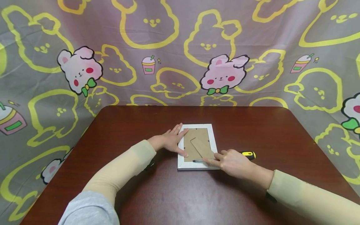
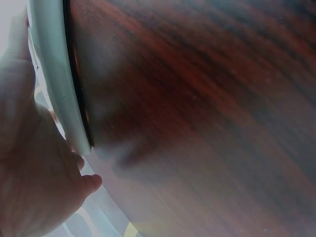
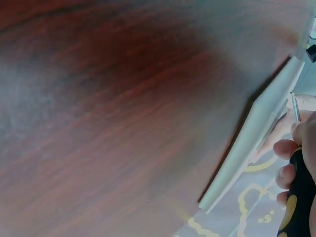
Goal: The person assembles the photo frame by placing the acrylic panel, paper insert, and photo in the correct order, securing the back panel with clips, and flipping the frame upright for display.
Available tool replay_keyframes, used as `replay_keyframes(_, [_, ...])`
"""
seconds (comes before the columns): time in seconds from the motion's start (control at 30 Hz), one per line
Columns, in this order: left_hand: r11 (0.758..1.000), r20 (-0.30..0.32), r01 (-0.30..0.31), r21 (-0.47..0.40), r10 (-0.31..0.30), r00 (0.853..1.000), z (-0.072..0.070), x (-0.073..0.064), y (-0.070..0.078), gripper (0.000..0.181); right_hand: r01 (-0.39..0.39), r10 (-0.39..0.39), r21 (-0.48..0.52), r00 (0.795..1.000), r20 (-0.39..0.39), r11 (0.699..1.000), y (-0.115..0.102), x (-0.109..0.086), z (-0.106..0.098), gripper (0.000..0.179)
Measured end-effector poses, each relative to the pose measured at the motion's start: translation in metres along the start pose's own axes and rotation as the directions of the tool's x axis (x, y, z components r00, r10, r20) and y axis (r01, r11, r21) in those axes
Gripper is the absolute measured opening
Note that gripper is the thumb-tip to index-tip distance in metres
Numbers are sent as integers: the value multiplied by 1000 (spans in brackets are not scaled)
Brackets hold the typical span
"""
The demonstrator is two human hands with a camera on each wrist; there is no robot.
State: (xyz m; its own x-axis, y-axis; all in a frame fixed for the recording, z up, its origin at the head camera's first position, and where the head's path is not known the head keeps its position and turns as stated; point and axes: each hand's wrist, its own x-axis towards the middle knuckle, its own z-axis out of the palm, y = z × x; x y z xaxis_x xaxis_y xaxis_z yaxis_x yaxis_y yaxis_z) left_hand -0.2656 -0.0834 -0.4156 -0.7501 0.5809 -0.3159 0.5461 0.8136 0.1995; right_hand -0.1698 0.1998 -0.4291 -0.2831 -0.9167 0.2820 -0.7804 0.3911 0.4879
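Observation:
A white picture frame [image 1: 212, 137] lies face down on the table, its brown backing board [image 1: 194, 133] and slanted stand flap [image 1: 203, 149] uppermost. My left hand [image 1: 171, 141] rests on the frame's left side with fingers spread, thumb and forefinger reaching over the border onto the board. In my right hand [image 1: 234, 163] I grip a screwdriver [image 3: 299, 192] with a black and yellow handle. Its thin metal shaft [image 1: 198, 161] points left, the dark tip over the board's lower edge. The right forefinger stretches along the shaft. Small dark tabs sit around the board's edge.
The dark reddish-brown wooden table [image 1: 135, 125] spreads around the frame. Behind it and at both sides hangs a grey-pink curtain [image 1: 174, 56] printed with rabbits and cups. A dark object on each wrist shows under the sleeves.

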Motion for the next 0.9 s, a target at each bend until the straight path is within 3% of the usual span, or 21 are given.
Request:
replay_keyframes(0.2, [1000, 1, 7, 3, -7, 1000, 0, 0, 1, 119, -14, 13, 43, 1000, 28, 999, -1, -1, 1, 55])
replay_keyframes(0.53, [1000, -12, 4, -2, -4, 1000, 1, 0, 0, 118, -55, 56, 141, 998, -1, 988, -2, -3, 12, 62])
replay_keyframes(0.8, [1000, -16, 5, -3, -5, 1000, 2, 1, -1, 119, -161, 131, 233, 982, 138, 959, -1, 5, 4, 59])
replay_keyframes(0.9, [1000, -16, 5, -3, -5, 1000, 2, 1, 0, 118, -171, 136, 251, 979, 154, 953, 0, 6, 3, 58])
